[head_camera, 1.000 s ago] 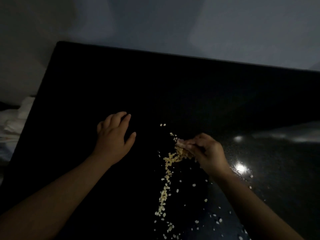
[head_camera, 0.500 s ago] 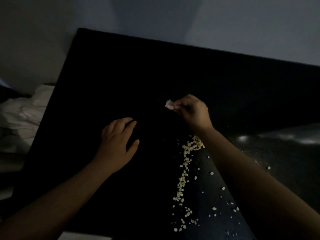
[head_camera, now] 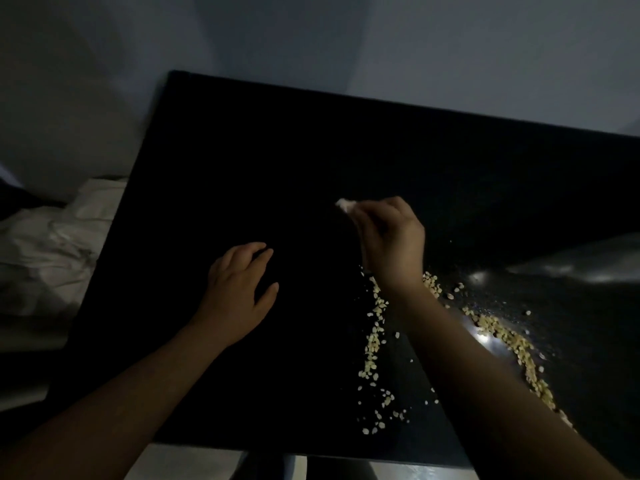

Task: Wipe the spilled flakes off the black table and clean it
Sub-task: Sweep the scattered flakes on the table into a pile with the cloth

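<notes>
Looking down from the head view, the dim scene is filled by a black surface (head_camera: 277, 150) that stands against a pale grey wall (head_camera: 346, 46).

The right hand (head_camera: 391, 244) reaches forward past the middle of the surface. Its fingers (head_camera: 367, 211) are curled together and pinch a small white wad (head_camera: 343, 203), which pokes out from the fingertips toward the left. Whether the wad touches the surface or sits just above it cannot be told in the dark.

The left hand (head_camera: 239, 292) lies palm down on the surface to the left of the right hand and apart from it. Its fingers (head_camera: 256, 251) are relaxed, slightly bent and a little spread, with the thumb out to the side, and they hold nothing.

The flakes (head_camera: 374, 337), pale yellow, lie on the near right part of the surface. One loose trail runs from just beneath the right wrist toward the near edge and thins into scattered bits. A second, denser band (head_camera: 512, 341) lies on the other side of the right forearm and slants toward the lower right, partly hidden by the arm. A bright glare (head_camera: 483, 337) shines on the surface beside this band.

Crumpled white fabric (head_camera: 52, 251) lies off the left edge of the surface.
</notes>
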Demonstrator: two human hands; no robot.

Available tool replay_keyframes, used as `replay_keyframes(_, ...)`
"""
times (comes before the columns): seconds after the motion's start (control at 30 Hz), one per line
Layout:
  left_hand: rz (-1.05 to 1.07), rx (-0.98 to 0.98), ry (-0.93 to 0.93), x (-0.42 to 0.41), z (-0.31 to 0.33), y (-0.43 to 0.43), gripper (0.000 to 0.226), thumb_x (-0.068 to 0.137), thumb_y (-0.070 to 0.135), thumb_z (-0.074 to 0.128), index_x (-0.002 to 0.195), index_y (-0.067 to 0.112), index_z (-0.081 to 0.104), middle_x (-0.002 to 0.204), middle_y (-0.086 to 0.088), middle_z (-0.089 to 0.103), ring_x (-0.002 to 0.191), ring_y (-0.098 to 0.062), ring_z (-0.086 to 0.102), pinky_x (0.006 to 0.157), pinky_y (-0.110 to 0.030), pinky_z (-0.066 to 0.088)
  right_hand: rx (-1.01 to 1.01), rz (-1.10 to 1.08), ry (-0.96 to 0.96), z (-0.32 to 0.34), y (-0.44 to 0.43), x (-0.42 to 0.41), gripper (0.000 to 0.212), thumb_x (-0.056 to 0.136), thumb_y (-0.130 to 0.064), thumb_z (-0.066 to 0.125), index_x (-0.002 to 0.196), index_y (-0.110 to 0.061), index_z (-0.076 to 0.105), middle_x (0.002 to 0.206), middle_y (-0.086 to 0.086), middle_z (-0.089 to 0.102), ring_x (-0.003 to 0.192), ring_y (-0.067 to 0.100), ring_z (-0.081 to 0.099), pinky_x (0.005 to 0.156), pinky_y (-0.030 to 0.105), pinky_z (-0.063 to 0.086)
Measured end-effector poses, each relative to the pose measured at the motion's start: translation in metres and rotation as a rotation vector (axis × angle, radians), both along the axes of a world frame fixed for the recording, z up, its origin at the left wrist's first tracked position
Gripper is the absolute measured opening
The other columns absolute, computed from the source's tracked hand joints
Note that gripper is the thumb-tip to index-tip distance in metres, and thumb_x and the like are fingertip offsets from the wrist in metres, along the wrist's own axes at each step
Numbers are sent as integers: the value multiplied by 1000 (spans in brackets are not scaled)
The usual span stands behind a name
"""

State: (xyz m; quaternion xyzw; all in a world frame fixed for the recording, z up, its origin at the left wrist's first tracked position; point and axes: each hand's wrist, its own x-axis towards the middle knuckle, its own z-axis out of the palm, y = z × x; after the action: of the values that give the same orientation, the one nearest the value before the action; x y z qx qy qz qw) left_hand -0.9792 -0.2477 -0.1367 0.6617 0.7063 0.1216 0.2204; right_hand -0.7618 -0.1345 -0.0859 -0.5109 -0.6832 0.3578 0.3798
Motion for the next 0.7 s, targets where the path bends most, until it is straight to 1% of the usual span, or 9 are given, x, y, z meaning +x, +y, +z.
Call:
replay_keyframes(0.07,9,11,1,-6,-2,-5,69,88,57,29,142,15,41,145,-2,35,134,-20,26,111,-46,29,-77,-92,29,-6,18,-21,20,95,-25,63,102,-8,72,97,10,61,85,12,61,80,35,53)
replay_keyframes(0.17,20,29,1,-11,-3,-10,68,88,56,29,143,16,39,146,0,34,134,-19,24,111,-42,27,-127,-144,-15,-25,37,-44,23,98,-23,59,102,-4,71,100,14,60,88,20,61,85,41,51)
replay_keyframes(0.27,20,44,6,-12,-5,-12,68,89,55,28,142,16,40,146,0,34,133,-18,23,110,-41,25,-102,-110,-148,-48,36,-53,26,98,-25,57,100,-3,71,96,13,60,83,23,60,77,41,50)
replay_keyframes(0.33,22,53,14,-11,-6,-11,67,89,55,29,142,16,40,146,0,34,133,-17,22,109,-38,23,-26,-121,-266,-60,34,-49,25,98,-26,57,96,-5,71,91,11,60,77,23,58,65,36,47)
replay_keyframes(0.4,26,50,35,-11,-8,-10,66,89,54,29,142,17,40,146,1,33,133,-16,21,109,-37,22,54,-210,-353,-66,35,-36,24,96,-27,59,91,-8,72,86,9,60,71,24,58,57,27,38)
replay_keyframes(0.47,25,45,51,-11,-8,-10,65,90,54,29,142,17,40,145,1,33,133,-17,22,109,-40,24,67,-334,-414,-66,34,-13,22,95,-27,61,91,-9,74,85,10,62,70,26,59,58,25,33)
replay_keyframes(0.53,26,46,50,-10,-8,-10,65,90,53,31,141,16,41,144,0,35,132,-19,25,109,-45,27,31,-412,-453,-62,29,17,21,95,-25,61,97,-8,74,89,11,64,74,26,60,61,26,35)
replay_keyframes(0.6,29,30,51,-10,-8,-10,66,89,54,30,141,15,41,144,0,35,132,-21,26,109,-47,28,4,-454,-442,-52,22,39,23,96,-26,60,99,-8,74,91,11,65,74,21,59,63,29,43)
replay_keyframes(0.7,26,30,42,-11,-7,-10,67,89,55,28,141,15,41,144,0,35,133,-20,25,110,-46,28,49,-442,-278,-29,3,35,28,97,-33,60,96,-9,74,85,4,63,69,13,58,62,27,50)
